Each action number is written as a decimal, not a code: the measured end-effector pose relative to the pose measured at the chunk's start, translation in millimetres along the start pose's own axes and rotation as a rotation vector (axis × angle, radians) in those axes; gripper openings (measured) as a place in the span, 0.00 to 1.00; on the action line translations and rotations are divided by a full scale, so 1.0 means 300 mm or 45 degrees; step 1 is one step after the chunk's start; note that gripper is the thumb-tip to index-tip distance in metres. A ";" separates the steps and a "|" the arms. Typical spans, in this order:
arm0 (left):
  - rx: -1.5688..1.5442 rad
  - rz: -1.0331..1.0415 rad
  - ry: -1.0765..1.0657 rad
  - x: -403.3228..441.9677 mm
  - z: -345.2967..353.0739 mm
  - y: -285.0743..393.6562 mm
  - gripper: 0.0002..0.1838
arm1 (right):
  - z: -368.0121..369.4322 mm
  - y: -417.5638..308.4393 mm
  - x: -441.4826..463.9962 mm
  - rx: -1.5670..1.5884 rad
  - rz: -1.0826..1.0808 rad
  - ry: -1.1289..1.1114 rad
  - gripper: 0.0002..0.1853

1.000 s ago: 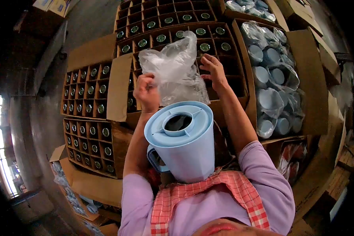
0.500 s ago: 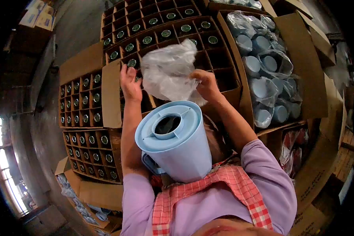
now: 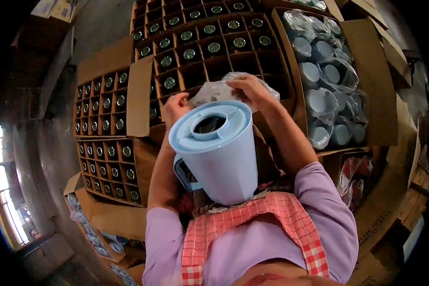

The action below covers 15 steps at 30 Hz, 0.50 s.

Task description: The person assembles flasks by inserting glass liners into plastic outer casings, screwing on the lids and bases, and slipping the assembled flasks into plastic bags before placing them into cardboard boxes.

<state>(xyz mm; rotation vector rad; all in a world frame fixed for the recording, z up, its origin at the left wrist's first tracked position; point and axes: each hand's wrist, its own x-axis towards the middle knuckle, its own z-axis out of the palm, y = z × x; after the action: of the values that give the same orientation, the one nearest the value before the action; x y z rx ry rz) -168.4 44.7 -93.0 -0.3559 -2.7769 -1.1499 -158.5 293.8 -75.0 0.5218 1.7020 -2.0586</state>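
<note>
A light blue plastic pitcher [image 3: 219, 176] stands upright against my chest, its lid with a round hole facing up and its handle to the left. Just beyond the lid, a crumpled clear plastic bag [image 3: 210, 92] is stretched between my hands. My left hand [image 3: 177, 107] has its fingers curled at the bag's left edge; the pitcher's rim hides part of it. On the right, my right hand [image 3: 250, 89] grips the bag with bent fingers, and some of the film shows past its knuckles.
A divided carton [image 3: 193, 74] ahead holds several glass pieces in its cells. More divided cartons [image 3: 108, 169] are stacked at left. At right, an open carton [image 3: 294, 95] holds light blue pitchers [image 3: 318, 100] in clear bags.
Both hands have drawn the bag down toward the pitcher, and it is now bunched lower behind the lid. My left hand's fingers, spread before, are now curled.
</note>
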 end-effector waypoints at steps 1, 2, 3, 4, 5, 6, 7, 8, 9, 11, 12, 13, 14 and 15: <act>0.048 0.091 0.096 -0.023 -0.031 -0.041 0.11 | -0.016 -0.013 -0.040 -0.033 0.033 -0.001 0.12; 0.093 0.193 0.196 -0.031 -0.060 -0.066 0.07 | -0.024 -0.045 -0.077 -0.067 0.053 0.004 0.12; -0.348 -0.173 0.160 -0.040 -0.106 -0.043 0.06 | -0.027 -0.077 -0.126 0.091 -0.113 -0.128 0.11; -0.785 -0.546 0.108 -0.067 -0.161 0.002 0.06 | -0.024 -0.097 -0.191 0.252 -0.274 -0.256 0.11; -0.875 -0.150 0.258 -0.114 -0.195 0.033 0.04 | -0.031 -0.094 -0.239 0.413 -0.425 -0.382 0.11; -0.949 0.244 0.408 -0.172 -0.231 0.065 0.04 | -0.061 -0.075 -0.270 0.341 -0.667 -0.622 0.09; -1.217 0.218 0.247 -0.236 -0.286 0.112 0.04 | -0.051 -0.092 -0.333 0.273 -0.880 -0.707 0.08; -1.481 0.185 0.082 -0.291 -0.342 0.156 0.05 | -0.040 -0.113 -0.395 0.206 -1.092 -0.791 0.07; -1.045 0.259 -0.122 -0.322 -0.389 0.169 0.04 | -0.057 -0.098 -0.421 0.317 -1.101 -0.866 0.05; -0.869 0.181 -0.238 -0.371 -0.403 0.223 0.04 | -0.078 -0.052 -0.442 0.402 -1.147 -0.676 0.04; -0.782 0.143 -0.288 -0.392 -0.407 0.246 0.04 | -0.082 -0.034 -0.453 0.437 -1.168 -0.586 0.04; -0.276 0.380 -0.143 -0.377 -0.407 0.253 0.05 | -0.041 -0.039 -0.472 0.292 -1.313 -0.266 0.05; -0.229 0.348 -0.073 -0.358 -0.412 0.267 0.07 | 0.004 -0.067 -0.515 0.004 -1.292 0.059 0.08; -0.200 0.349 -0.036 -0.335 -0.402 0.299 0.08 | 0.025 -0.068 -0.540 -0.251 -1.485 0.113 0.09</act>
<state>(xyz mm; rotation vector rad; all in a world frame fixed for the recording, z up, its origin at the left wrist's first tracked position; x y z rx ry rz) -46.1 3.4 33.8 -0.7473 -2.5612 -1.3010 -33.2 302.7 29.4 -0.6326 2.5728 -2.4818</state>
